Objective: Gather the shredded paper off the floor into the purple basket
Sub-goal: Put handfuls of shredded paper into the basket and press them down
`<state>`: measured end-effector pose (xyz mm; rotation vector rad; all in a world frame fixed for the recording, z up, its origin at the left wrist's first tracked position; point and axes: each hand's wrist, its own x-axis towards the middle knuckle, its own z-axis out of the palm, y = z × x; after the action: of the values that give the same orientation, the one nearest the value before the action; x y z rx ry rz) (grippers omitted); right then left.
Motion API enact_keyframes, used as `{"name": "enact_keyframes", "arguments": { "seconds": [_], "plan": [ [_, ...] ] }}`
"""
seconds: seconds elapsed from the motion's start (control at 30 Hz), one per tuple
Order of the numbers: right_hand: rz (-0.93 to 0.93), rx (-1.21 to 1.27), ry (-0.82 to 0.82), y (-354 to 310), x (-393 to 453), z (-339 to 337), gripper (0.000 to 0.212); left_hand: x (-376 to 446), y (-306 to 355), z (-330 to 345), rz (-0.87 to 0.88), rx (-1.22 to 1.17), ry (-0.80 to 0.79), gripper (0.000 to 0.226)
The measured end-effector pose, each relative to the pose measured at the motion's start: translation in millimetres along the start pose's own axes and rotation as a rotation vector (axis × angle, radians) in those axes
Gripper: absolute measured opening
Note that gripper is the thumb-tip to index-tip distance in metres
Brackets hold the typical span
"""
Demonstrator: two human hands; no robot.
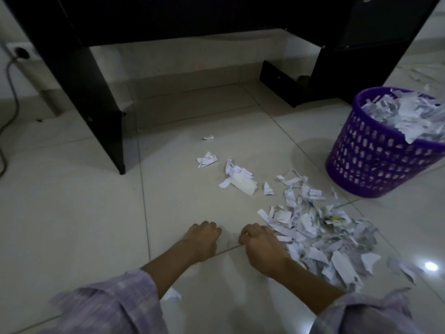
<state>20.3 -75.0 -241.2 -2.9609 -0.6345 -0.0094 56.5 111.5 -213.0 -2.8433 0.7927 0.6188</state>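
The purple basket (375, 155) stands at the right, heaped with shredded paper (409, 116). A wide pile of shredded paper (320, 237) lies on the tiled floor in front of it, and looser scraps (238, 177) trail off to the upper left. My right hand (261, 247) rests on the floor with curled fingers, its outer edge against the pile's left side. My left hand (202, 239) sits just to its left on bare tile, fingers curled under, with no paper showing in it. One scrap (172, 295) lies between my forearms.
A dark desk leg (96, 97) stands at the left and a dark cabinet (349, 56) at the back right. A cable (12, 88) hangs from a wall socket at far left. More shreds (419, 71) lie behind the basket.
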Motion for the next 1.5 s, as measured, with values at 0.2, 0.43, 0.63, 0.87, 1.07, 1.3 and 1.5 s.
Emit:
{"name": "enact_keyframes", "arguments": {
  "seconds": [0.2, 0.43, 0.63, 0.87, 1.07, 1.3, 1.5],
  "plan": [
    [-0.511, 0.202, -0.204, -95, 2, 22, 0.028, -31, -38, 20, -0.115, -0.006, -0.047, 0.04],
    [-0.857, 0.154, -0.229, -104, -2, 40, 0.035, -31, -56, 25, -0.152, -0.04, 0.005, 0.038],
    [-0.403, 0.037, -0.147, -1, -2, 23, 0.03, -1, -56, 14, -0.16, -0.089, 0.055, 0.037],
    [0.065, -0.087, -0.193, 73, 7, -22, 0.026, 50, -43, -13, -0.227, -0.243, 0.097, 0.041],
    [0.179, 0.181, -0.049, 71, 78, -21, 0.024, 97, -34, -38, -0.314, -0.34, 0.159, 0.039],
    [0.097, 0.055, -0.14, 53, 178, -11, 0.063, 126, -51, -47, -0.32, -0.302, 0.149, 0.041],
    [0.101, -0.024, -0.386, 59, 226, -2, 0.066, 135, -55, -34, -0.334, -0.258, 0.129, 0.042]
  ]
}}
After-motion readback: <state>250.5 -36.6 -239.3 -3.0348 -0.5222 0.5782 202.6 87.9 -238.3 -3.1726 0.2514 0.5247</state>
